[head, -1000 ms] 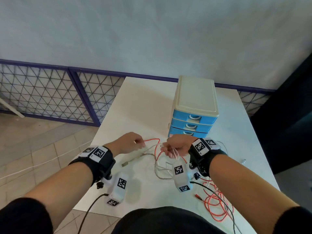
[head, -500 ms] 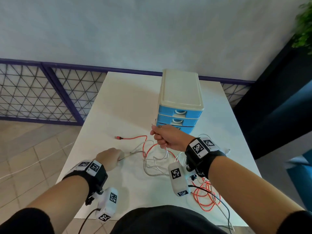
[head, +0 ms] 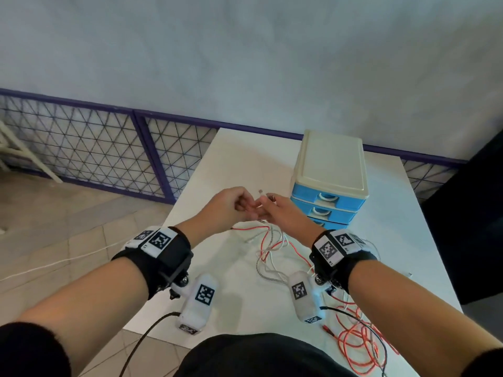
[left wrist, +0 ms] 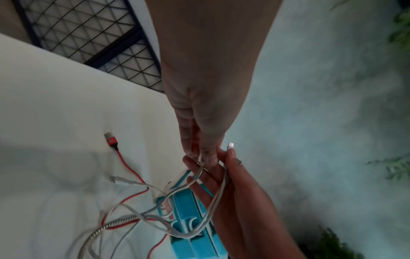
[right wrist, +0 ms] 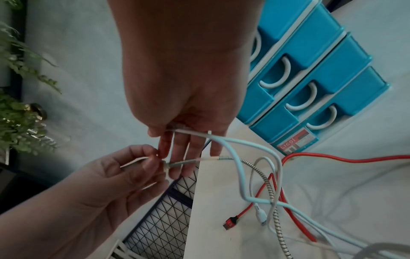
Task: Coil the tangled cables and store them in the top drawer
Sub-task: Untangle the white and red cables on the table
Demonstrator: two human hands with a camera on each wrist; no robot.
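My left hand (head: 249, 210) and right hand (head: 265, 202) meet in the air above the white table (head: 231, 159), left of the drawer unit (head: 330, 164). The left hand (right wrist: 155, 161) pinches the end of the braided cable (right wrist: 269, 189). My right hand (left wrist: 226, 154) holds the white cable (left wrist: 218, 198), thumb pinning it, with its plug poking past the fingertips. Both cables hang down into the tangle on the table. The red cable (right wrist: 332, 157) lies loose, its plug (left wrist: 111, 140) flat on the table. The blue top drawer (head: 307, 193) is closed.
More red cable (head: 353, 349) lies coiled near the table's front right edge. A black lead (head: 144, 338) trails from my left wrist camera. A wire fence (head: 95, 148) stands behind and left of the table. A plant (right wrist: 17, 122) grows nearby.
My left hand left the table and rose to meet the right hand, bringing the braided cable's end with it. The right hand stayed raised with its cable.
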